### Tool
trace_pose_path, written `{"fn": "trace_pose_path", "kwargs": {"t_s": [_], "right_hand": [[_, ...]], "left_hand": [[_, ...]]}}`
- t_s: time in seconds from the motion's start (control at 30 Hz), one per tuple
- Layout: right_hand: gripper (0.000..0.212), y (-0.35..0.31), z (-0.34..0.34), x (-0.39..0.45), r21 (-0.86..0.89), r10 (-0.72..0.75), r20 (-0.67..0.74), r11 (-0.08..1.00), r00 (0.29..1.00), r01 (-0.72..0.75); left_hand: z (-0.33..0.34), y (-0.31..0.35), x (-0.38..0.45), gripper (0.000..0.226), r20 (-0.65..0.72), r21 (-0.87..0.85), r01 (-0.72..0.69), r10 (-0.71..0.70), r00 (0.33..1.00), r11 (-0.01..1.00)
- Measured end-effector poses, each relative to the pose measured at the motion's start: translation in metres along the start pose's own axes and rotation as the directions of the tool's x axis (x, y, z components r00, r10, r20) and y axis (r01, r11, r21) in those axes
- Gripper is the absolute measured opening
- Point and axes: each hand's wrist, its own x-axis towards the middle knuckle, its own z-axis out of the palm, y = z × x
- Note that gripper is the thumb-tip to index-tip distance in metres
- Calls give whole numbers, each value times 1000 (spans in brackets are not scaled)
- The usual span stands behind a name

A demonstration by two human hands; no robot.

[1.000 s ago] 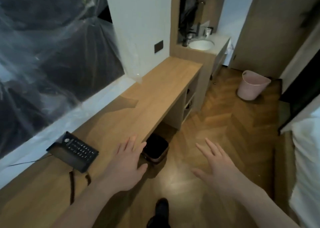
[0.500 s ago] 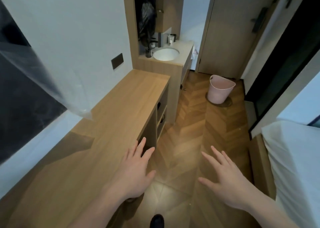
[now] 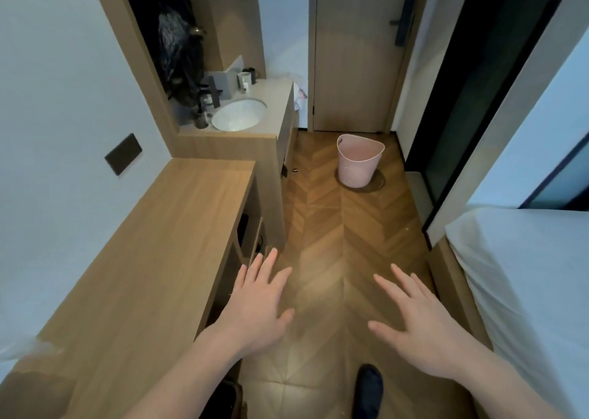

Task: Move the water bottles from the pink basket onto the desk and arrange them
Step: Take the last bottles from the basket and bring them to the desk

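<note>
Long light-wood desk (image 3: 165,243): running along the white wall on the left, its long axis stretching away from the camera toward the washbasin counter; its top is showing bare wood, with open shelf compartments facing the floor on its right side.
Dark rectangular wall plate (image 3: 123,154): sitting on the white wall just above the desk's far end.
White oval washbasin (image 3: 239,114): lying in the pale counter beyond the desk, with dark bottles and a pale cup standing around it.
Left hand (image 3: 258,303): hovering palm down over the floor just beside the desk's right edge, fingers stretching out straight and slightly spread, holding nothing.
Herringbone wooden floor (image 3: 322,227): running between desk and bed toward the closed wooden door (image 3: 353,51).
Pink plastic basket (image 3: 359,160): standing upright on the floor near the door, well apart from both hands, its open mouth pointing up; the inside is looking pink and whether bottles are lying in it cannot be told.
Dark shoe (image 3: 368,391): showing at the bottom edge between the forearms.
Right hand (image 3: 424,326): hovering palm down over the floor, fingers extending and fanning out, gripping nothing.
White bed (image 3: 526,291): filling the right side.
</note>
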Motion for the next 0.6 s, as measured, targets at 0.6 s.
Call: {"fn": "trace_pose_path", "kwargs": {"t_s": [0.6], "right_hand": [[84,131,-188,252,-86,-76,-27,994,997,74]], "left_hand": [[-42,74,306,88,-83,-10,101,-102,991,995]]}}
